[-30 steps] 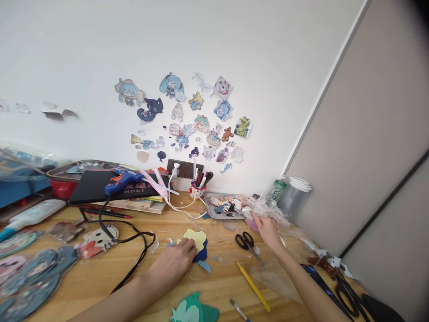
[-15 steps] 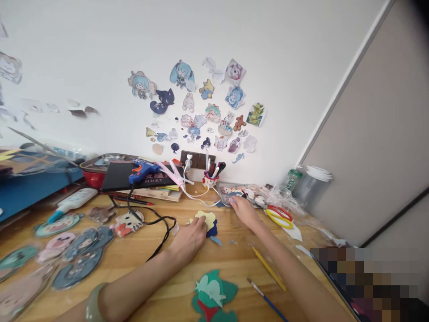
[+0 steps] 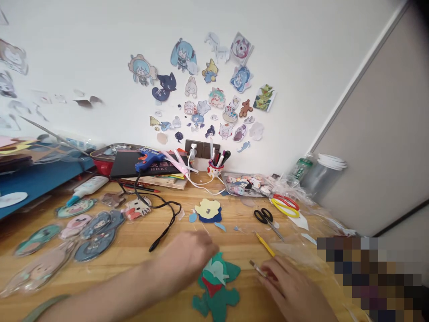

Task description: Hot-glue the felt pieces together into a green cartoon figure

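Note:
A green felt figure [image 3: 219,302] with a pale mint piece and a red piece lies at the front middle of the table. My left hand [image 3: 189,257], blurred, hovers at its upper left with the fingers curled; whether it holds anything is hidden. At the right, my right hand [image 3: 288,286] is closed around a paintbrush [image 3: 257,269], whose tip points up and left. Beside those fingers lies a yellow pencil [image 3: 265,244]. Beyond the figure, a pale yellow cutout [image 3: 208,208] rests on a dark blue one [image 3: 214,219]. Black-handled scissors [image 3: 264,216] lie to the right.
Laminated character cutouts [image 3: 97,241] cover the left side. A blue glue gun [image 3: 147,160] rests on a black box [image 3: 125,164], its black cable [image 3: 174,219] trailing forward. Behind are a pen cup [image 3: 215,169], a tray [image 3: 244,185] and red-and-yellow scissors [image 3: 284,205].
My left hand has left the yellow cutout and moved nearer, beside the green figure. My right hand has come back from the tray to the paintbrush. The black-handled scissors now show, and the view has shifted.

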The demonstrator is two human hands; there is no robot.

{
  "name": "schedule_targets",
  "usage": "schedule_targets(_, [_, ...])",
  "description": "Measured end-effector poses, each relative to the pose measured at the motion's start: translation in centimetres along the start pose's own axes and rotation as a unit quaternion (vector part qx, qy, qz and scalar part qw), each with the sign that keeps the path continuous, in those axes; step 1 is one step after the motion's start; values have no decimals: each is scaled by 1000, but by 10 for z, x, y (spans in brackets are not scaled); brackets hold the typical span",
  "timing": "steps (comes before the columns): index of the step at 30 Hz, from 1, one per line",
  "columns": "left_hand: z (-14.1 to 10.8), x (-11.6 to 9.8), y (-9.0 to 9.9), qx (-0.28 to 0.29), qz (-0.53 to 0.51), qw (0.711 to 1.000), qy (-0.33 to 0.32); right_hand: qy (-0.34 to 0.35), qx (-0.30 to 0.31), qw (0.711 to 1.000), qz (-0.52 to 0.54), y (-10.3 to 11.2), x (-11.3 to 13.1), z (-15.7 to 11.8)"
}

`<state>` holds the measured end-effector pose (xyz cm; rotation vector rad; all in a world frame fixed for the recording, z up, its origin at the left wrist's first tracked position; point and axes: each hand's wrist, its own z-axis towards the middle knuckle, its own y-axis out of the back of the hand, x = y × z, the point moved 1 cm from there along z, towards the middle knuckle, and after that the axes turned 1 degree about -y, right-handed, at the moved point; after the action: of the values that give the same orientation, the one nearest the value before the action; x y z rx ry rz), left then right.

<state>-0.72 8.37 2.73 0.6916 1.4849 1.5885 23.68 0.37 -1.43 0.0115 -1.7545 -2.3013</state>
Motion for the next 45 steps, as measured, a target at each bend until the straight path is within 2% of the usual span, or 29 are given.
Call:
schedule_targets(2, [-17,-10,-6,0,-28,998,-62,5,7,1000,-27,-5,-12,-15])
schedule_targets(5, [-34,-20,-20,-15,-17,996,-92,-12,36,999,-29,-12,-25,-22])
schedule_targets(7, [-38,-25,-30,-13,13,996,-92,-37,51,998,-25,-14,-29,-15])
schedule_targets(11, [-36,-38,-50,10,96,991,-93,-56,47,997,-30,-10,-28,17])
schedule_targets(15, [-30,-52,-68,0,131,988,-83,-52,48,997,15,-6,-3,42])
schedule_targets(19, [-26,-58,-87,-56,142,986,-68,-21,111,986,125,-12,35,50])
schedule_targets(23, [-26,-59,-102,-106,189,974,-69,-39,139,972,185,-18,54,56])
schedule_targets(26, [-26,-57,-96,-147,190,969,-66,-58,157,961,219,-19,56,63])
schedule_targets(29, [-23,-49,-71,-149,95,983,-51,-84,194,939,272,-17,53,70])
schedule_targets(30, [-22,-44,-62,-127,49,990,-25,-92,208,928,295,-17,52,72])
schedule_targets(32, [-19,-32,-46,-115,-70,988,72,-101,217,908,345,-15,50,76])
schedule_targets(34, [-15,-22,-39,-130,-232,948,177,-100,195,896,387,-13,49,79])
schedule_targets(35, [-13,-18,-40,-129,-337,909,210,-97,177,893,403,-12,49,80])
schedule_targets(38, [-3,-12,-48,-76,-615,751,228,-90,137,887,431,-8,50,84])
schedule_targets(39, [-1,-12,-49,-56,-660,716,223,-90,129,887,434,-7,50,85])
schedule_targets(40, [1,-12,-50,-43,-681,697,220,-91,120,889,433,-6,50,86])
schedule_targets(41, [3,-12,-50,-37,-688,692,218,-93,109,891,431,-5,50,87])
schedule_targets(45, [4,-11,-42,-64,-688,688,220,-80,70,909,403,-2,50,92])
